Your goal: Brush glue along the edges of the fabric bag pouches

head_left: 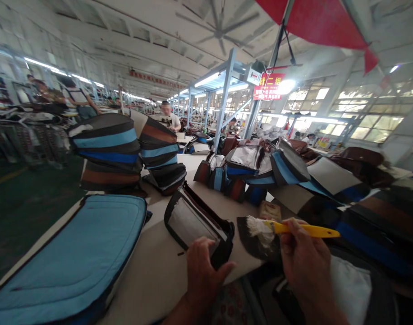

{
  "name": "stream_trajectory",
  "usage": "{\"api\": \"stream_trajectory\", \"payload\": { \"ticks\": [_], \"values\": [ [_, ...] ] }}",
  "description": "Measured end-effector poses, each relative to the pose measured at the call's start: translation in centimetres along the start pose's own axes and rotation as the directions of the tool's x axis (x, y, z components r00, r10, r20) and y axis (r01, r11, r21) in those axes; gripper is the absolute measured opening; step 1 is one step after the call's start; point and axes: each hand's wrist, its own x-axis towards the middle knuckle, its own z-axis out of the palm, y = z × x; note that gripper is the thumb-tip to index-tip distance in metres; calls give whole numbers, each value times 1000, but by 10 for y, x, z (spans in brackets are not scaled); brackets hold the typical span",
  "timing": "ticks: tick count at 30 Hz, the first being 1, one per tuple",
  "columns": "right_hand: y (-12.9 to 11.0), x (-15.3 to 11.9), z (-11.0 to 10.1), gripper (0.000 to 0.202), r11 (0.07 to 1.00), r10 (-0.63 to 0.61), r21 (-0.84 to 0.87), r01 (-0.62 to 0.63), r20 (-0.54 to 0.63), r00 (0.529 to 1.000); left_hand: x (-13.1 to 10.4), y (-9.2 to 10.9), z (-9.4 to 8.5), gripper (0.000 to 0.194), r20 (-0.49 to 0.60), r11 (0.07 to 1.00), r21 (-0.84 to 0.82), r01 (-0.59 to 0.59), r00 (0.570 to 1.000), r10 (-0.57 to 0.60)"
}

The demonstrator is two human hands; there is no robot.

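Note:
My right hand [303, 262] grips a brush [319, 231] by its yellow plastic handle. The brush's whitish, ragged bristles point left, over a dark fabric piece [249, 241]; whether they touch it I cannot tell. My left hand [206, 266], thumb and fingers apart, rests at the near edge of a dark-edged bag part [193, 219] with a pale grey panel and a raised wall. A small tan block-like object [270, 210] sits just behind the brush. A large light-blue padded bag panel [81, 253] lies at the left.
Stacks of striped bag parts [107, 140] stand at the back left of the pale table [149, 266]. More bag parts [247, 158] are heaped at the back right. A metal frame [223, 101] with lights rises behind. Other people [174, 119] sit farther off.

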Motion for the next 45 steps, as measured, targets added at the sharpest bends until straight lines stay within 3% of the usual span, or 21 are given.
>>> {"api": "stream_trajectory", "payload": {
  "ticks": [3, 7, 12, 15, 18, 22, 24, 26, 28, 32, 36, 40, 45],
  "values": [
    [3, -11, 13, 23, 994, 106, 38, -106, -2, 994, -3, 19, 24, 57, 11, 997, 0, -79, 997, 79],
    [-2, -21, 19, 26, 992, 121, 14, -122, 30, 992, 15, 14, 35, 26, 9, 995, -51, -83, 996, 84],
    [-11, -5, 16, 28, 992, -36, -115, 45, 80, 996, 26, 10, 1, 20, 66, 977, -85, -197, 977, 203],
    [-13, 6, 27, 27, 949, -131, -256, 184, 210, 969, 30, 16, -27, 28, 126, 949, -56, -311, 940, 316],
    [-8, 10, 48, 27, 844, -164, -395, 364, 457, 874, 32, 22, -45, 33, 174, 899, -5, -437, 885, 431],
    [5, 13, 72, 31, 568, -78, -467, 678, 789, 609, 29, 23, -49, 27, 155, 878, 63, -475, 874, 461],
    [8, 15, 76, 31, 420, -48, -466, 778, 845, 532, 27, 21, -47, 23, 148, 876, 85, -476, 875, 461],
    [7, 16, 78, 31, 375, -85, -467, 801, 843, 531, 25, 20, -47, 21, 164, 876, 77, -476, 873, 459],
    [6, 15, 79, 31, 402, -94, -456, 794, 842, 532, 25, 20, -48, 22, 198, 880, 48, -472, 868, 455],
    [12, 12, 84, 33, 317, -56, -407, 857, 894, 445, 26, 22, -51, 27, 232, 881, -12, -472, 856, 462],
    [21, 11, 88, 30, 317, -73, -415, 853, 886, 458, 26, 23, -52, 29, 228, 879, -25, -477, 853, 469],
    [27, 10, 86, 25, 339, -24, -335, 879, 931, 364, 26, 22, -51, 23, 234, 891, -10, -453, 865, 443],
    [9, 8, 80, 25, 266, 75, -353, 897, 935, 346, 20, 24, -46, 20, 217, 896, 8, -443, 876, 431]
  ]
}}
